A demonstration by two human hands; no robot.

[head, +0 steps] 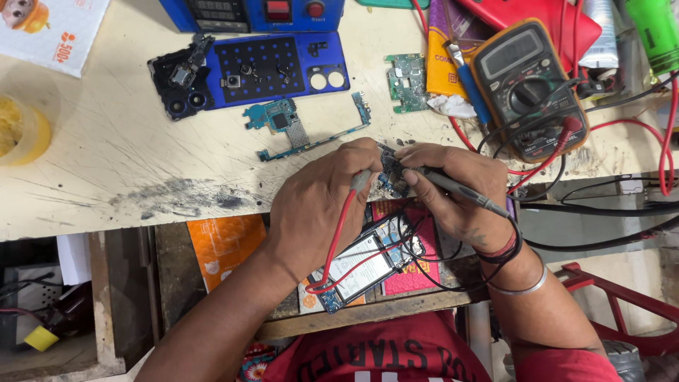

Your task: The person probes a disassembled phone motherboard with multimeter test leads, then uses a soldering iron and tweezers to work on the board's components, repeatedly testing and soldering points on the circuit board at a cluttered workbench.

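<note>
At the front edge of the desk (106, 155), a small dark circuit board (390, 172) sits pinched between the person's two hands; only a sliver of it shows, blue-black with tiny components, the rest hidden by fingers. The left hand (322, 205) is curled closed around a grey probe with a red lead (338, 237), its tip down on the board. The right hand (453, 194) is closed in a pen grip on a grey-black probe (463, 192), whose black lead loops away below the wrist. The desk top is pale, scratched and smudged with dark grime near its front edge. Toward the back right corner lies a yellow-cased multimeter (530, 88) with a round dial. Near the back edge rests a blue perforated phone frame (276, 67), glossy and flat, with a teal board (283, 120) just in front of it. Below the desk's front edge, an opened phone (361, 265) lies on a wooden shelf
</note>
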